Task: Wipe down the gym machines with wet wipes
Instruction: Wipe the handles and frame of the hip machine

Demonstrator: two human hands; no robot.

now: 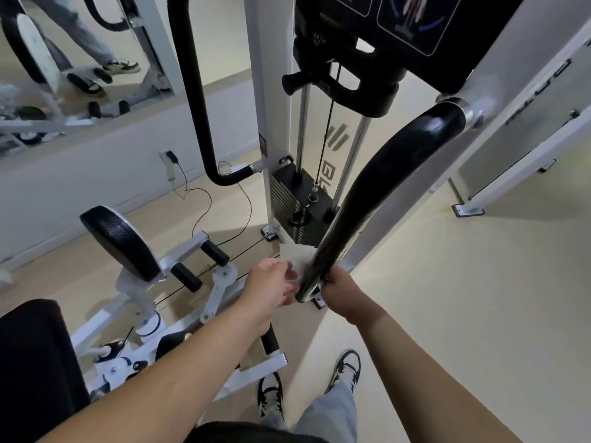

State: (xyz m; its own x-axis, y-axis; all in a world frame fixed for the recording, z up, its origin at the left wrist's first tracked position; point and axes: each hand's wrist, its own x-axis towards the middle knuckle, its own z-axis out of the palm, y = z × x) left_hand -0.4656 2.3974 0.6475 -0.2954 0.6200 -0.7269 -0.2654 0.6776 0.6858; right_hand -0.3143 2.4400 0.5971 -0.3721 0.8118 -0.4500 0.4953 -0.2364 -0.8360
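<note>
**A:** What does the room look like round the hands?

**B:** There's a pale cream floor under everything. Far up and left of the left hand, a wall mirror sits above a grey-white wall. A charger is plugged in there, and its thin cable trails across the floor. Nearer, just left of that hand, a white-framed machine carries a round black pad and two black foam rollers.

**A:** And straight ahead?

**B:** Beyond both hands stands a white tower with a black weight stack and chrome guide rods.

**A:** Where's the wipe?

**B:** The wet wipe lies between the hands. It's draped against the lower end of a curved black handle bar that rises up and right from them. The left hand's fingers curl in and pinch the wipe's edge. The right hand wraps round the bar's bottom tip from the other side. I can't tell whether it also touches the wipe.

**A:** Anything lower down?

**B:** Two black-and-white sneakers are on the floor, below the right hand.
</note>
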